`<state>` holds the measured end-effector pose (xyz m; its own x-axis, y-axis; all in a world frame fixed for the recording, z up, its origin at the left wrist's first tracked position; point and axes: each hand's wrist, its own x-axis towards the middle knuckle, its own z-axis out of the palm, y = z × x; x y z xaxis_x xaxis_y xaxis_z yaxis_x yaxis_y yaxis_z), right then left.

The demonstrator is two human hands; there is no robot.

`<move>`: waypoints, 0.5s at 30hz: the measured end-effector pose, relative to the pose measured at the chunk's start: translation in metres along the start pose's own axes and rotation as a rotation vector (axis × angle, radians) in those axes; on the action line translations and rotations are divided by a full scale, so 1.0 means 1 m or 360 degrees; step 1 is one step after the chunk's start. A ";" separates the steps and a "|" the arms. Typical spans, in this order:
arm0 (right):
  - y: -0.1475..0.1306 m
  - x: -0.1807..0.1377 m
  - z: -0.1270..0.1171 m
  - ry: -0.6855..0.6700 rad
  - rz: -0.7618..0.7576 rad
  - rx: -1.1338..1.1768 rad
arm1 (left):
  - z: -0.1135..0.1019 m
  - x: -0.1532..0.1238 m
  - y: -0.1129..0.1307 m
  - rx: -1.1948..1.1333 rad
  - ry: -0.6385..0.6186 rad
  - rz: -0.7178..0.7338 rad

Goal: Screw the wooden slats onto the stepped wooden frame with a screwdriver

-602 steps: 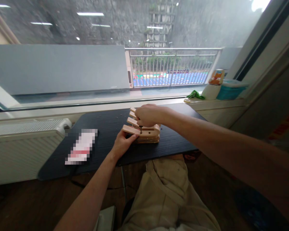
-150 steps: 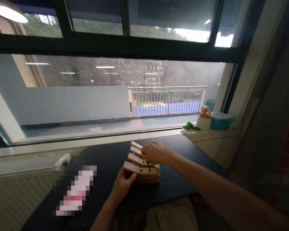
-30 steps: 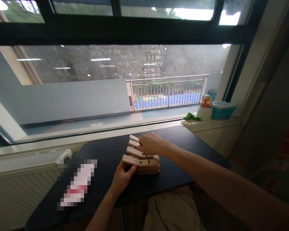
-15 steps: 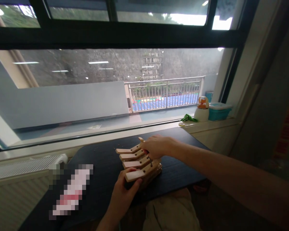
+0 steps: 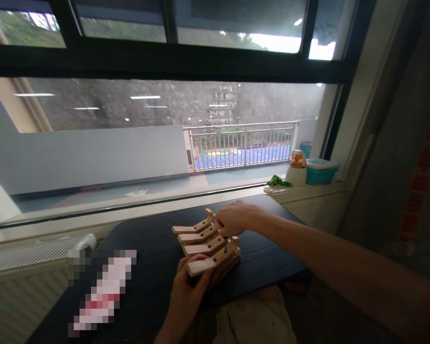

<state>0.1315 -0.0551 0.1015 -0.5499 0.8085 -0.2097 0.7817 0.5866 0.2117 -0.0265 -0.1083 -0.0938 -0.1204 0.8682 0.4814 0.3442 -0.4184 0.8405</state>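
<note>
Several bent light-wood pieces [image 5: 197, 237] with dark holes lie side by side on the dark table [image 5: 146, 267], the nearest resting on more wood stacked below. My left hand [image 5: 186, 286] is closed around the flat end of the nearest piece [image 5: 204, 266], thumb in front and fingers behind. Above that piece, my right hand [image 5: 238, 219] is closed on a screwdriver [image 5: 226, 244]. Its thin dark shaft points down at a hole in the nearest piece. Most of the handle is hidden in my fist, with a bit of red and black showing.
On the windowsill at the right stand a white and orange bottle [image 5: 296, 169], a teal box [image 5: 321, 173] and a crumpled green cloth [image 5: 277, 181]. A blurred-out pink and white item [image 5: 105, 289] lies on the table's left. A radiator [image 5: 28, 272] stands at the left.
The view has shifted slightly. My left hand still grips the nearest wooden piece. My right hand has turned a little and keeps the screwdriver on the same piece.
</note>
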 end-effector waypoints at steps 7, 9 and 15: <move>0.000 -0.005 0.007 0.0063 -0.0234 0.0032 | 0.000 -0.001 0.001 -0.0043 -0.0001 -0.0048; 0.002 -0.004 0.015 0.0112 -0.0201 0.0058 | -0.001 -0.001 -0.001 -0.0026 -0.0013 -0.0052; 0.002 -0.007 0.015 0.0138 -0.0043 0.0058 | -0.002 0.003 -0.013 0.0014 0.0002 0.0038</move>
<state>0.1416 -0.0607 0.0887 -0.5932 0.7943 -0.1311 0.7755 0.6076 0.1715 -0.0331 -0.1012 -0.1024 -0.1132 0.8576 0.5016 0.3554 -0.4365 0.8265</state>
